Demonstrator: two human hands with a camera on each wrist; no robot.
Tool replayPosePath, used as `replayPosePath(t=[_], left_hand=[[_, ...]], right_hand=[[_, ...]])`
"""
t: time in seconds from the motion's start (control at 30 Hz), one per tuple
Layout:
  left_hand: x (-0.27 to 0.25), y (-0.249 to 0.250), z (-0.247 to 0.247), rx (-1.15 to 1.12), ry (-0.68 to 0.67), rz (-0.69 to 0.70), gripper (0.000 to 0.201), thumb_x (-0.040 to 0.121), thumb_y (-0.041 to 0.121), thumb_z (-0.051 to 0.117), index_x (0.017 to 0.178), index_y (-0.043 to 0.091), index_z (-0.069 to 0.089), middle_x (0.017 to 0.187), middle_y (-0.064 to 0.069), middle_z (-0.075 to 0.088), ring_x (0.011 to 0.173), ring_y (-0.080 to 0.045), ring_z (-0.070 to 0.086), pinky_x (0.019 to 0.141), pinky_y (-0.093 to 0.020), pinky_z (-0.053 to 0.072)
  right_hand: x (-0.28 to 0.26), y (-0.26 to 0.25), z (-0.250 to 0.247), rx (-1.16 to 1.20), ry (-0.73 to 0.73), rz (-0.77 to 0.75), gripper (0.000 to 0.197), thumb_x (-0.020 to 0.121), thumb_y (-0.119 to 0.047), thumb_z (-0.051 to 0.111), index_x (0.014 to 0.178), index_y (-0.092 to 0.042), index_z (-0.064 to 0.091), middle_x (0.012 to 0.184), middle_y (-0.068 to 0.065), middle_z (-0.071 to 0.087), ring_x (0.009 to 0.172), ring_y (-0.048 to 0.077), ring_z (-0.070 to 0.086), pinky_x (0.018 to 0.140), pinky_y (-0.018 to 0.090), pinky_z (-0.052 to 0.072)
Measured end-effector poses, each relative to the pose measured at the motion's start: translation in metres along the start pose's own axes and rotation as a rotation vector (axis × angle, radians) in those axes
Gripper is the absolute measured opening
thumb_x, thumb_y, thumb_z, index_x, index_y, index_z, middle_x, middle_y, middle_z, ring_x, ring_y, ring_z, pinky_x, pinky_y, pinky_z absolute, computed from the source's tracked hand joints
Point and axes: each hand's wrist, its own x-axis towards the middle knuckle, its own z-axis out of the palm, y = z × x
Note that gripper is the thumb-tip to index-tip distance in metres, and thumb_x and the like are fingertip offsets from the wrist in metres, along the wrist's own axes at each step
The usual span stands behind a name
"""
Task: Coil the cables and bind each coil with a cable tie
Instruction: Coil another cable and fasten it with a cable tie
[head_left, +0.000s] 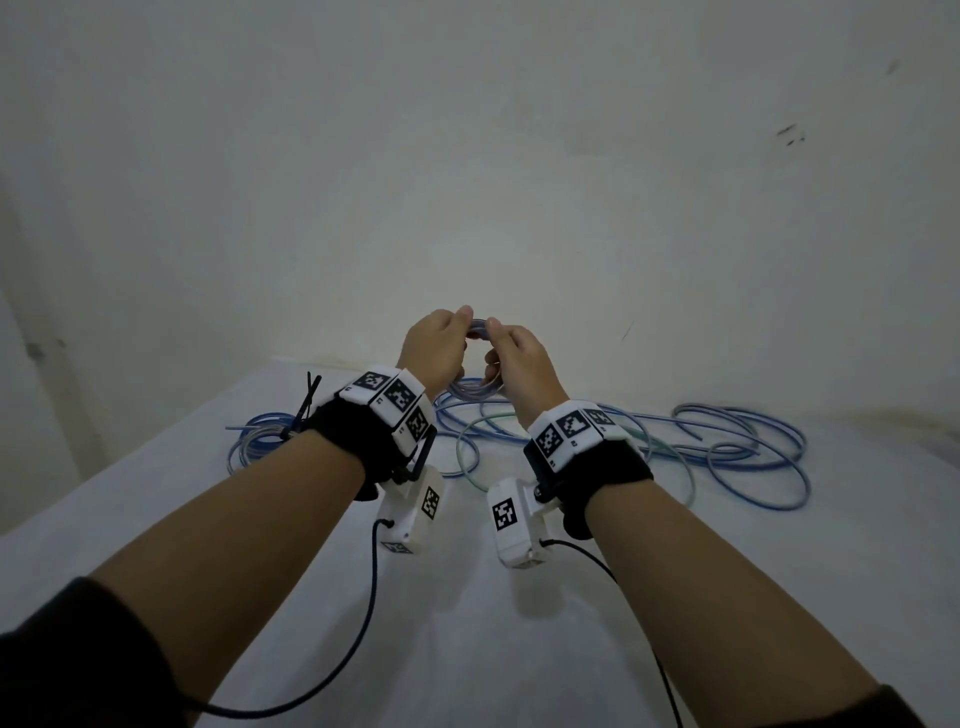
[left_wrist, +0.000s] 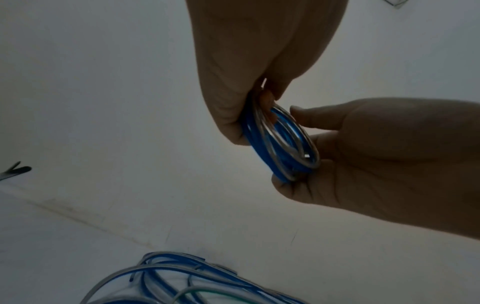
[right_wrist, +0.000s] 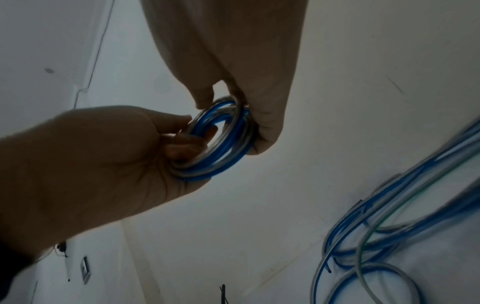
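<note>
Both hands, left hand (head_left: 434, 340) and right hand (head_left: 519, 358), pinch small blue coil (left_wrist: 281, 144) | untied, apparently | loose cables (head_left: 727, 441) left; cable ties (head_left: 306, 402) waiting

Coil (left_wrist: 281, 142) blue and clear-grey; loose cables (head_left: 727, 447) blue, one green; cable ties (head_left: 306, 408) black; table (head_left: 467, 623) white.

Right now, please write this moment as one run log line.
left hand: grips coil | right hand: grips coil | cable ties: on table

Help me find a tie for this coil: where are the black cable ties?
In the head view the black cable ties lie on the table's far left, just beyond the left wrist, beside a bound coil.
</note>
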Motion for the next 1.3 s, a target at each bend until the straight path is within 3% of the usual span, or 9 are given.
replayPosePath(t=[0.2, 0.37, 0.5, 0.67, 0.87, 0.97, 1.1, 1.2, 1.3], left_hand=[[-0.001, -0.006, -0.004, -0.094, 0.097, 0.013, 0.025, 0.097, 0.03, 0.041, 0.085, 0.009, 0.045, 0.067, -0.002, 0.048, 0.053, -0.016, 0.04, 0.047, -0.025, 0.035], [0.0, -0.01, -0.017, 0.0, 0.122, 0.109, 0.028, 0.095, 0.027, 0.047, 0.07, 0.015, 0.042, 0.065, -0.002, 0.052, 0.05, -0.017, 0.042, 0.051, -0.028, 0.039], [0.001, -0.012, -0.025, -0.004, 0.097, 0.098, 0.027, 0.094, 0.025, 0.048, 0.07, 0.015, 0.042, 0.063, -0.002, 0.05, 0.052, -0.017, 0.04, 0.048, -0.027, 0.037], [-0.001, -0.017, -0.026, 0.016, 0.085, 0.095, 0.027, 0.094, 0.028, 0.047, 0.071, 0.015, 0.043, 0.066, -0.002, 0.052, 0.054, -0.018, 0.043, 0.056, -0.03, 0.039], [-0.004, -0.021, -0.03, 0.154, -0.18, 0.013, 0.039, 0.1, 0.035, 0.033, 0.085, 0.008, 0.056, 0.065, -0.002, 0.05, 0.056, -0.017, 0.049, 0.065, -0.033, 0.045], [-0.004, -0.02, -0.031, 0.158, -0.286, -0.027, 0.041, 0.102, 0.03, 0.031, 0.074, 0.01, 0.055, 0.063, -0.002, 0.048, 0.055, -0.017, 0.05, 0.06, -0.029, 0.042], [-0.004, -0.018, -0.026, 0.179, -0.261, 0.016, 0.04, 0.102, 0.026, 0.033, 0.068, 0.012, 0.048, 0.06, -0.003, 0.046, 0.054, -0.018, 0.047, 0.068, -0.032, 0.041], [-0.004, -0.02, -0.025, 0.232, -0.242, 0.025, 0.04, 0.102, 0.028, 0.031, 0.068, 0.014, 0.047, 0.063, -0.002, 0.047, 0.058, -0.017, 0.045, 0.063, -0.03, 0.037], [-0.003, -0.017, -0.027, 0.23, -0.236, 0.036, 0.039, 0.102, 0.028, 0.03, 0.075, 0.01, 0.053, 0.073, -0.003, 0.054, 0.067, -0.018, 0.049, 0.071, -0.03, 0.04]], right_hand=[[0.002, -0.005, 0.007, 0.047, -0.047, 0.038, 0.022, 0.099, -0.024, 0.043, 0.098, -0.005, 0.056, 0.068, 0.003, 0.047, 0.053, 0.014, 0.047, 0.056, 0.03, 0.046], [-0.001, -0.01, 0.021, 0.167, -0.075, 0.138, 0.032, 0.101, -0.031, 0.037, 0.085, -0.01, 0.055, 0.065, 0.004, 0.044, 0.053, 0.015, 0.043, 0.055, 0.029, 0.042], [0.001, -0.011, 0.027, 0.198, -0.064, 0.169, 0.039, 0.101, -0.035, 0.036, 0.083, -0.008, 0.056, 0.06, 0.005, 0.043, 0.049, 0.017, 0.043, 0.055, 0.031, 0.04], [0.0, -0.006, 0.033, 0.141, -0.023, 0.217, 0.04, 0.099, -0.033, 0.039, 0.072, -0.007, 0.052, 0.058, 0.005, 0.041, 0.047, 0.018, 0.041, 0.05, 0.029, 0.038], [0.002, -0.004, 0.029, -0.007, 0.072, 0.222, 0.032, 0.094, -0.024, 0.044, 0.066, -0.01, 0.052, 0.061, 0.007, 0.047, 0.047, 0.021, 0.04, 0.06, 0.037, 0.036], [0.002, -0.002, 0.028, -0.047, 0.115, 0.229, 0.029, 0.094, -0.02, 0.039, 0.068, -0.012, 0.046, 0.064, 0.007, 0.043, 0.049, 0.023, 0.039, 0.055, 0.036, 0.036], [0.0, -0.002, 0.025, -0.089, 0.104, 0.22, 0.039, 0.095, -0.021, 0.037, 0.061, -0.013, 0.053, 0.058, 0.004, 0.046, 0.05, 0.023, 0.041, 0.054, 0.034, 0.036], [0.001, -0.004, 0.024, -0.133, 0.083, 0.195, 0.042, 0.096, -0.021, 0.036, 0.059, -0.013, 0.053, 0.056, 0.004, 0.047, 0.051, 0.025, 0.043, 0.052, 0.032, 0.035], [0.002, -0.005, 0.027, -0.156, 0.102, 0.152, 0.037, 0.096, -0.028, 0.037, 0.063, -0.016, 0.049, 0.062, 0.004, 0.046, 0.066, 0.029, 0.047, 0.068, 0.037, 0.039]])
